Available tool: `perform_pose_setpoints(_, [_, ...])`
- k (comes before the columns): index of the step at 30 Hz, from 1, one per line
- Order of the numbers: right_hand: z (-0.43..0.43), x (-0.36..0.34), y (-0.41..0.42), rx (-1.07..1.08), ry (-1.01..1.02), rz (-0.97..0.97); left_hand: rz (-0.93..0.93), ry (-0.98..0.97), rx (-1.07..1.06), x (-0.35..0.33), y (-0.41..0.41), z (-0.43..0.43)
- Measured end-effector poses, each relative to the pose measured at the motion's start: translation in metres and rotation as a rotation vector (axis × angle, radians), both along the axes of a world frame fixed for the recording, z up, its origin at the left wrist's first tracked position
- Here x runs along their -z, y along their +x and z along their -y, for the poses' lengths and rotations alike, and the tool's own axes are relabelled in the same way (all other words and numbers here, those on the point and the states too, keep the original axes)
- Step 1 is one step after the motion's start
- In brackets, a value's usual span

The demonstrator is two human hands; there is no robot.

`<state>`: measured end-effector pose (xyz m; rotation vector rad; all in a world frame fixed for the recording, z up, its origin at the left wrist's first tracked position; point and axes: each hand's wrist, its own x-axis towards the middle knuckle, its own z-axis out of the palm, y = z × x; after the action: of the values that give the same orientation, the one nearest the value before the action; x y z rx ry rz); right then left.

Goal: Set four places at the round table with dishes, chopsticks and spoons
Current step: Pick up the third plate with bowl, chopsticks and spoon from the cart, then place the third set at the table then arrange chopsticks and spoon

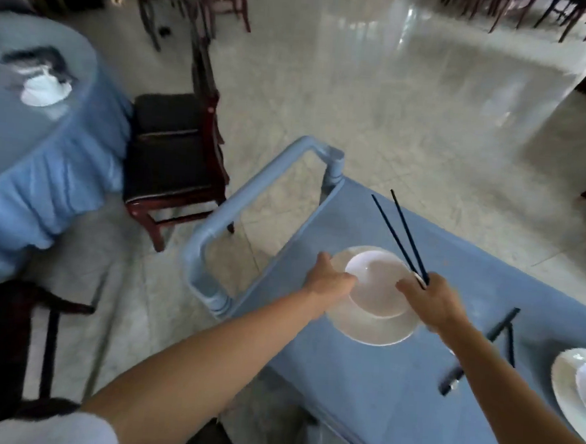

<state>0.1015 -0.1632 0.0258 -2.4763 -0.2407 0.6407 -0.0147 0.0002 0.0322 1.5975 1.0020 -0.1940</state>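
Observation:
A white plate point(371, 328) with a white bowl point(378, 289) on it sits on the blue service cart point(360, 390). My left hand point(329, 279) grips the plate's left rim, thumb over the edge. My right hand point(432, 300) is closed on a pair of black chopsticks point(399, 235) that point up and away over the bowl's right side. Another pair of black chopsticks point(490, 343) lies on the cart to the right. A second white plate with a bowl point(573, 386) shows at the right edge. The round table point(48, 159) with a blue cloth stands at far left.
White dishes point(42, 91) sit blurred on the round table. A dark cushioned chair point(172, 159) stands between the table and the cart's blue handle point(237, 211). Another dark chair point(10, 341) is at lower left. Tiled floor spreads beyond the cart.

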Motion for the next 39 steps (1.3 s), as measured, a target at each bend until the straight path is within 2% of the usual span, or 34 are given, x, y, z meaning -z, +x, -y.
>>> perform_pose_setpoints(4, [-0.094, -0.068, -0.012, -0.105, 0.172, 0.05, 0.179, 0.143, -0.145, -0.069, -0.031, -0.083])
perform_pose_setpoints(9, [-0.242, -0.123, -0.072, -0.23, 0.348, -0.083, 0.281, 0.249, -0.355, -0.125, -0.109, -0.212])
perform_pose_setpoints(15, [-0.402, -0.133, -0.162, -0.335, 0.319, -0.204, 0.254, 0.283, -0.435, -0.121, -0.206, -0.359])
perform_pose_setpoints(21, [-0.498, -0.133, -0.18, -0.35, 0.274, -0.281, 0.255, 0.275, -0.42, -0.114, -0.222, -0.461])
perform_pose_setpoints(24, [-0.528, -0.131, -0.145, -0.314, 0.284, -0.284, 0.27, 0.264, -0.386, -0.107, -0.182, -0.497])
perform_pose_setpoints(28, [-0.555, -0.127, -0.059, -0.278, 0.304, -0.24, 0.321, 0.225, -0.33, -0.097, -0.088, -0.535])
perform_pose_setpoints(33, [-0.56, -0.115, 0.092, -0.139, 0.339, -0.177, 0.344, 0.154, -0.214, -0.086, 0.077, -0.557])
perform_pose_setpoints(39, [-0.55, -0.108, 0.255, 0.141, 0.321, -0.127, 0.34, 0.132, 0.062, -0.095, 0.286, -0.572])
